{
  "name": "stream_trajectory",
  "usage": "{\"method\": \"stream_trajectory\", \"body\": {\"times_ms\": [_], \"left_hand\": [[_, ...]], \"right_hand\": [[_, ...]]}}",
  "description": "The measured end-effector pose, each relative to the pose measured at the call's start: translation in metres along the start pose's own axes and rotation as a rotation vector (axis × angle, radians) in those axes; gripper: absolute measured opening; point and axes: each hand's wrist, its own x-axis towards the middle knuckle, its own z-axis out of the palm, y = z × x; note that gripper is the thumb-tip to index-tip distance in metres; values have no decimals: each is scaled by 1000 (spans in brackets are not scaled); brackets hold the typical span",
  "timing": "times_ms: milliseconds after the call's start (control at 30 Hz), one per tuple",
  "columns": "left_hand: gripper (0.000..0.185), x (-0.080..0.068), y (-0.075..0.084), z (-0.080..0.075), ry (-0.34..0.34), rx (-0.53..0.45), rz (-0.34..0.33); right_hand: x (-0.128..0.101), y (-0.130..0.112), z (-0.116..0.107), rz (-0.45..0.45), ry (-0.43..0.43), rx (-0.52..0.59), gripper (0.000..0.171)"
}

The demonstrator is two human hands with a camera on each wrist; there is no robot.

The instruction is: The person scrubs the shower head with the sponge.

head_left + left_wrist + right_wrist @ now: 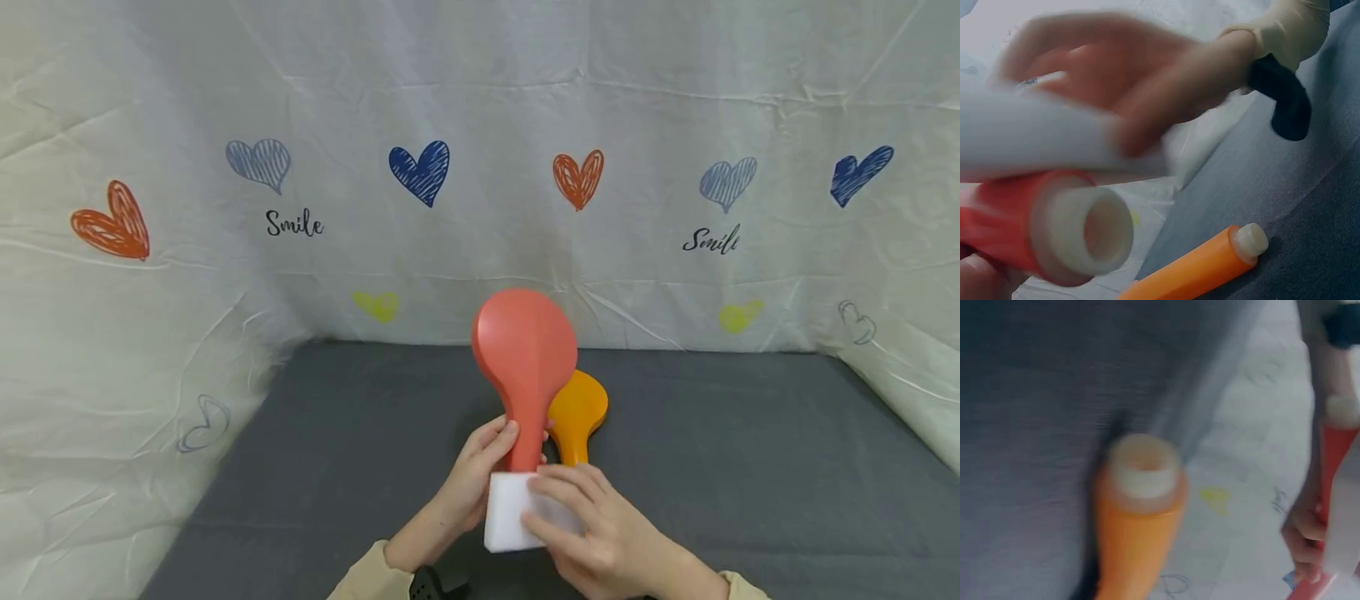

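My left hand grips the narrow neck of a red paddle-shaped piece, its round flat head pointing up. At its lower end is a hollow white stub, seen in the left wrist view. My right hand holds a white block in front of that lower end in the head view. The block is blurred in the left wrist view, close above the stub; whether they touch I cannot tell. Behind lies a similar orange piece, whose white hollow end shows in the right wrist view.
A dark grey cloth covers the table. White sheeting printed with hearts and the word Smile hangs behind and at both sides. The orange piece rests on the cloth just beyond the hands.
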Motion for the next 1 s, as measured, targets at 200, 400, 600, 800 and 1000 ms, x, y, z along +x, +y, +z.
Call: {"method": "stream_trajectory", "body": {"times_ms": [200, 400, 600, 800, 1000], "left_hand": [[35, 1, 2, 3, -8, -20, -42], [26, 0, -2, 5, -28, -5, -26], [24, 0, -2, 6, 2, 24, -6], [20, -1, -1, 0, 72, 105, 110], [26, 1, -2, 1, 81, 142, 151]], "right_hand": [[-9, 3, -2, -142, -58, -14, 26], [4, 14, 2, 94, 168, -61, 29], [9, 15, 4, 363, 216, 3, 36], [-1, -2, 6, 128, 139, 50, 30], [-3, 2, 6, 275, 209, 82, 34]]}}
